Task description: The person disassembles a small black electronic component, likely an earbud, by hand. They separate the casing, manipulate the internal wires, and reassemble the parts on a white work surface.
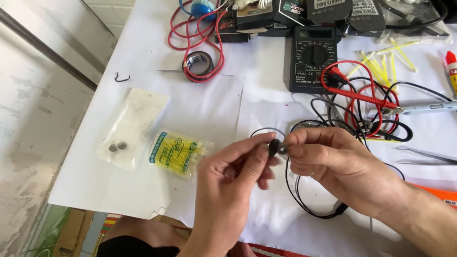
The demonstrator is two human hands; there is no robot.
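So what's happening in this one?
A person holds a small black earbud between both hands, left hand and right hand, above a white-covered table. Its thin black cable loops down under the right hand. Nearby lie a multimeter with red probe, a bag of yellow swabs, a clear bag, tape and tweezers.

White paper-covered surface (200, 102) in even daylight. At left, pale, stained concrete floor (28, 143) crossed diagonally by a grey metal bar (45, 50). Light tiled strip (112, 14) at top left. Cardboard box (66, 233) at bottom left.
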